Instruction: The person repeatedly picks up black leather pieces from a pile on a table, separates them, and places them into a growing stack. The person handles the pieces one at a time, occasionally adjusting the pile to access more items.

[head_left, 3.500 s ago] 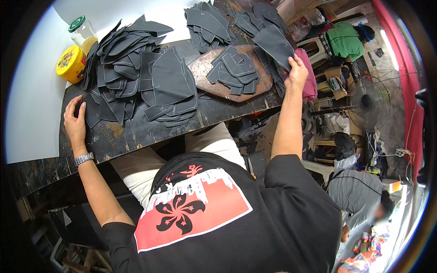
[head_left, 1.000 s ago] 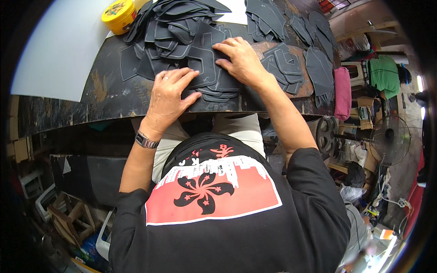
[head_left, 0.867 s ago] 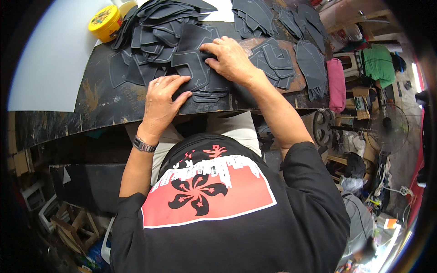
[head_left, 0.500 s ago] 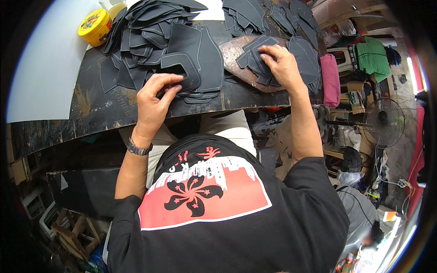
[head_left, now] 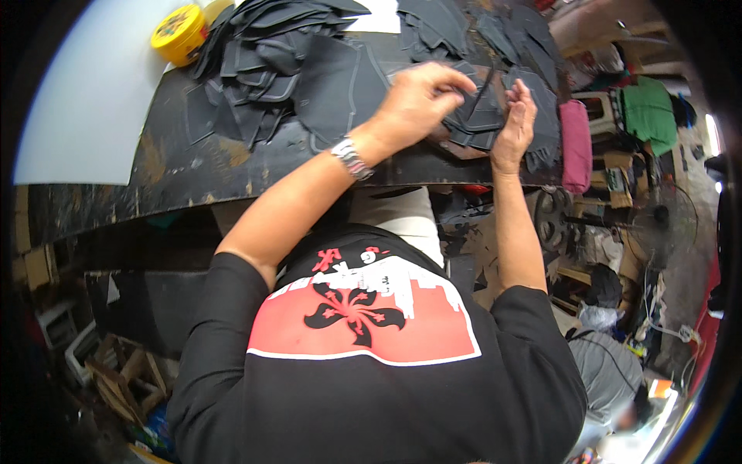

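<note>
Many dark fabric pieces [head_left: 294, 69] covered the black worktable [head_left: 193, 166], a yellow lidded tub [head_left: 179, 32] at its far left. Half a second before, the hands were apart; now the left hand [head_left: 417, 97] and right hand [head_left: 516, 127] met at the right-hand stack, fingers pinching one dark cut piece [head_left: 475, 116] between them.

Bare dark bench [head_left: 193, 166] front-left, piled black pieces [head_left: 270, 62] crowding behind

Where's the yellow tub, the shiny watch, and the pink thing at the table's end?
yellow tub [head_left: 179, 32], head view, on its lid.
watch [head_left: 351, 157], head view, on its metal band.
pink thing [head_left: 575, 145], head view, on its middle.
</note>
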`<state>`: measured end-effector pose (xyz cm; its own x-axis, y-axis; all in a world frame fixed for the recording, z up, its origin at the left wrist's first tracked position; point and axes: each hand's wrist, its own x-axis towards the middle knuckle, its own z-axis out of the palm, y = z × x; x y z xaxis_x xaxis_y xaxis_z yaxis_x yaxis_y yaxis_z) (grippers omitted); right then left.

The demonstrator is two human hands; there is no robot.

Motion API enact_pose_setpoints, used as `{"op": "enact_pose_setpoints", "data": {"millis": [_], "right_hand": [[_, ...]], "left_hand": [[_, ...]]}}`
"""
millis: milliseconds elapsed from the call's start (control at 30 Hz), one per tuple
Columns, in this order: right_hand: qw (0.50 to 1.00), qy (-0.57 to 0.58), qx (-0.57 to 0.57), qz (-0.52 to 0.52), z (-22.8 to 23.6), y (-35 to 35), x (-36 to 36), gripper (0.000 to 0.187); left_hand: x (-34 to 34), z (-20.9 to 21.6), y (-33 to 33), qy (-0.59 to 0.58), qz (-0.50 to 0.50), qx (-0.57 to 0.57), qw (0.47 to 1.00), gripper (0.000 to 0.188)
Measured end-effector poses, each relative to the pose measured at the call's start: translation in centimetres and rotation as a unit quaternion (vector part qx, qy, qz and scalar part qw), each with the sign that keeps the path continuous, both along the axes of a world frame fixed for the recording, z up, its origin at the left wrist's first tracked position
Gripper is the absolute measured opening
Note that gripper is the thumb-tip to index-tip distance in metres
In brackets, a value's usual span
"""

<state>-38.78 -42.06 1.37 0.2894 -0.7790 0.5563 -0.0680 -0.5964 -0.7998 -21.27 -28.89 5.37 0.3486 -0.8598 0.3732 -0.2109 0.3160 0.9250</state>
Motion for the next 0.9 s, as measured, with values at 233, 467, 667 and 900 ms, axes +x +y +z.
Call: {"op": "enact_pose_setpoints", "data": {"millis": [233,467,667,900], "right_hand": [[0.912,0.305,-0.274,0.02,1.0,1.3,0.9,0.039],[0.922,0.3,-0.246,0.014,1.1,1.6,1.0,0.041],[0.923,0.291,-0.253,0.017,1.1,1.7,1.2,0.041],[0.922,0.221,-0.316,-0.014,2.1,1.9,0.8,0.042]], "left_hand": [[2.2,-2.5,5.4,-0.24,0.075,0.013,0.968,0.03],[7.2,-0.7,14.8,-0.403,0.277,0.208,0.847,0.052],[6.6,-2.4,13.7,-0.358,0.28,0.201,0.868,0.05],[6.6,-1.9,12.8,-0.114,0.255,0.06,0.958,0.02]]}}
